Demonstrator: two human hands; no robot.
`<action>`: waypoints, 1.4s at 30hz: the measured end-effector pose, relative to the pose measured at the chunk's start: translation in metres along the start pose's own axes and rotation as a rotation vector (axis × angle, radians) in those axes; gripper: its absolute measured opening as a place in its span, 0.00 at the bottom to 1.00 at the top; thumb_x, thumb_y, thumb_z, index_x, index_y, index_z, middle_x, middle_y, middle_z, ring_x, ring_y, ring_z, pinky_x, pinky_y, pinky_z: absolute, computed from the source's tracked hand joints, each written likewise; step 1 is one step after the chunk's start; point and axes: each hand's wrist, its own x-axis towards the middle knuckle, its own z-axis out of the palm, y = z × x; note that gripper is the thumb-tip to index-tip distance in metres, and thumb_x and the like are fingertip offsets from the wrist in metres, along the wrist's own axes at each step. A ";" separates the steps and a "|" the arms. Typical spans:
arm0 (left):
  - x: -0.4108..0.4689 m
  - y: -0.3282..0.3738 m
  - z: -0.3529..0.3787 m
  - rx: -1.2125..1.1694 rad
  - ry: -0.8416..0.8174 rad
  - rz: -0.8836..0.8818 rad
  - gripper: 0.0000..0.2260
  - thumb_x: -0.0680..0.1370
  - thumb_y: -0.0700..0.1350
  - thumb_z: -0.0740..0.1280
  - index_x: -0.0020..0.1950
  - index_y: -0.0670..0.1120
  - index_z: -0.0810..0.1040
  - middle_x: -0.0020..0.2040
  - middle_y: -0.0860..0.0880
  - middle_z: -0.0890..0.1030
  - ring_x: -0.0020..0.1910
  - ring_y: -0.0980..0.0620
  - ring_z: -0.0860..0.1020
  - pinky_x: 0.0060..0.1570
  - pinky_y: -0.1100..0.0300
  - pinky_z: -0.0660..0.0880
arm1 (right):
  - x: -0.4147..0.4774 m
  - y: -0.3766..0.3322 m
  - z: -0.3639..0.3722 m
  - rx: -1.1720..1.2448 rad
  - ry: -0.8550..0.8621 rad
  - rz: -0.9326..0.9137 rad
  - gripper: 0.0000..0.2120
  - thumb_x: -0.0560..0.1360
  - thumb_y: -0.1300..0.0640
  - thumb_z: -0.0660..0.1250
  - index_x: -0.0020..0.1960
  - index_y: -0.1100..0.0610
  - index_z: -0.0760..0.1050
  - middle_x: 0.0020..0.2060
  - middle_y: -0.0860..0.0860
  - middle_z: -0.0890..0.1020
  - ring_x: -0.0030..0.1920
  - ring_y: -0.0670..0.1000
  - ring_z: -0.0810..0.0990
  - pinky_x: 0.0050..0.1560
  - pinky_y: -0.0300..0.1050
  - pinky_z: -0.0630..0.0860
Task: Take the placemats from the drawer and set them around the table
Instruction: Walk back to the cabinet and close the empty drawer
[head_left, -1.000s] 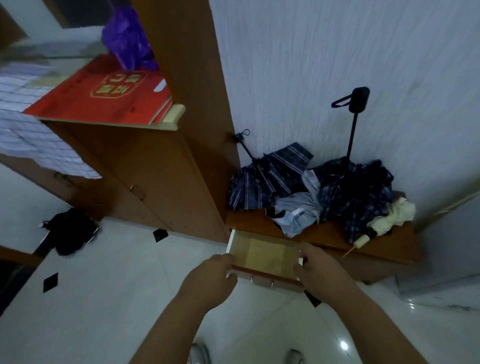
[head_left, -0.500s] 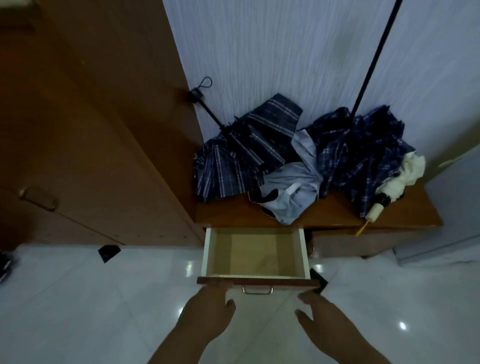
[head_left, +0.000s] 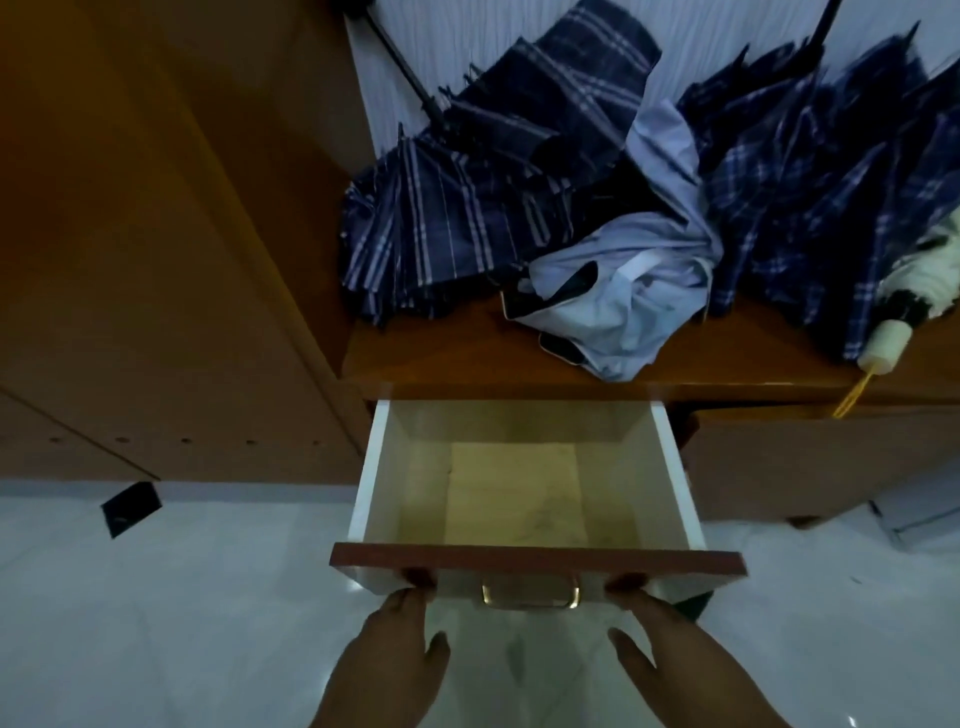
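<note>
Both arms are bare to the bottom edge of the view, with no sleeve showing. The left hand (head_left: 387, 657) and right hand (head_left: 675, 652) wear nothing: no glove, ring, watch or band. The dim light hides finer detail.

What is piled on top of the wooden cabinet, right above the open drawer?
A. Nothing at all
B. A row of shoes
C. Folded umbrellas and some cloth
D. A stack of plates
C: checked blue umbrellas and a pale crumpled cloth lie heaped on the cabinet top, just behind the open drawer.
</note>
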 end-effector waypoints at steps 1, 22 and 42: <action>0.006 -0.007 0.007 0.009 0.008 0.028 0.22 0.78 0.57 0.63 0.72 0.58 0.67 0.70 0.57 0.72 0.63 0.59 0.75 0.60 0.65 0.72 | 0.004 0.008 0.014 -0.001 0.019 -0.032 0.20 0.70 0.47 0.75 0.60 0.42 0.75 0.55 0.33 0.77 0.52 0.34 0.78 0.53 0.21 0.63; 0.038 -0.024 0.032 0.011 0.383 0.272 0.33 0.74 0.57 0.66 0.76 0.61 0.54 0.74 0.60 0.60 0.66 0.58 0.71 0.61 0.65 0.72 | 0.026 0.022 0.058 0.108 0.407 0.013 0.26 0.73 0.50 0.70 0.70 0.45 0.67 0.64 0.43 0.69 0.38 0.42 0.75 0.37 0.33 0.72; 0.100 0.015 -0.010 -0.035 0.273 0.201 0.34 0.78 0.49 0.65 0.80 0.55 0.52 0.78 0.51 0.59 0.73 0.46 0.63 0.66 0.52 0.71 | 0.102 0.005 0.042 0.134 0.331 -0.018 0.33 0.78 0.44 0.62 0.78 0.45 0.52 0.76 0.43 0.56 0.74 0.50 0.59 0.68 0.50 0.67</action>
